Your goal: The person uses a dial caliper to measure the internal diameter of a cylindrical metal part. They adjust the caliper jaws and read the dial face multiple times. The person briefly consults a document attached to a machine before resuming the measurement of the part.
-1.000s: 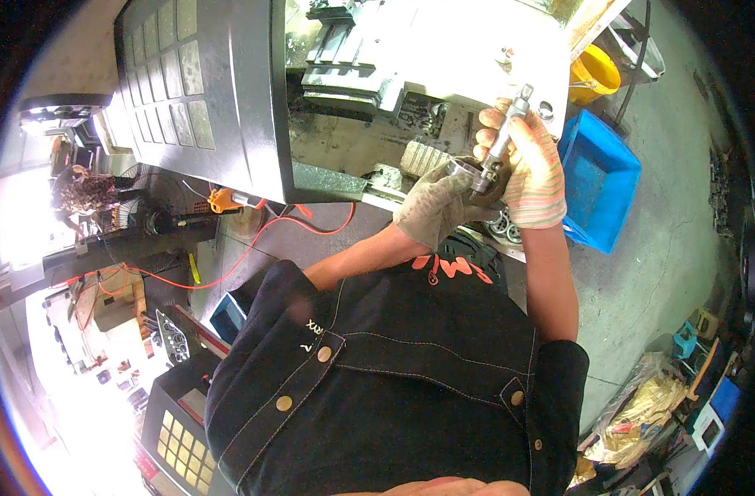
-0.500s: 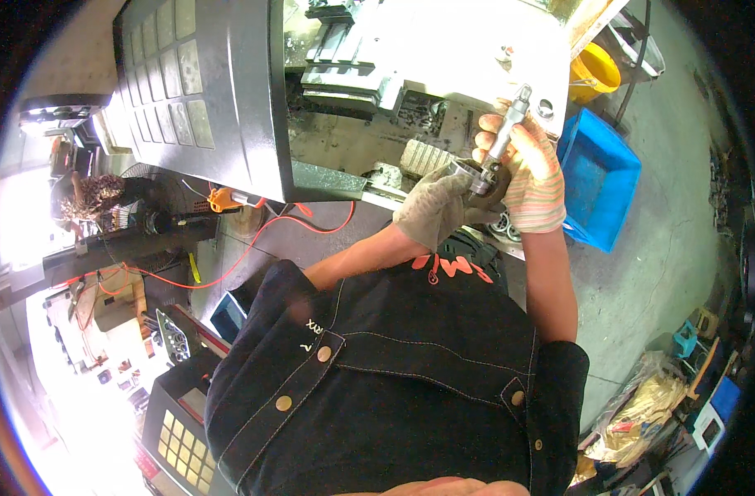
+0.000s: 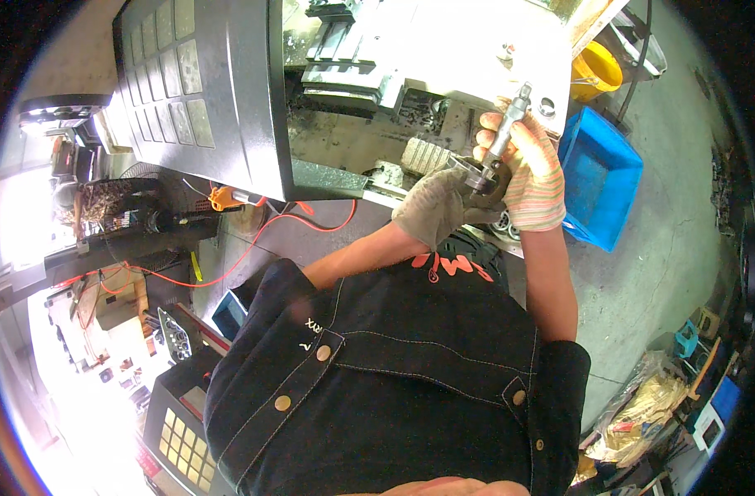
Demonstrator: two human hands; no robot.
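My right hand point(image 3: 534, 190), in a striped knit glove, is closed around a silver micrometer point(image 3: 507, 131). Its barrel slants up and away, with the knob at the far end. The micrometer's lower end meets a small dark metal ring point(image 3: 470, 172). That ring is in the fingers of my left hand point(image 3: 431, 208), which wears a soiled grey glove. Both hands are close together over the near edge of the machine bed; the gloves partly hide the ring and the micrometer's frame.
Beyond my hands is an oily machine bed point(image 3: 336, 136) with metal blocks. A dark machine door point(image 3: 220, 107) stands to the left. On the right are a blue bin point(image 3: 600, 178) and a yellow bucket point(image 3: 596, 70). An orange air hose point(image 3: 270, 223) trails at left.
The ring and the micrometer's lower end have tilted slightly in my fingers. Both hands keep nearly the same place and grip.
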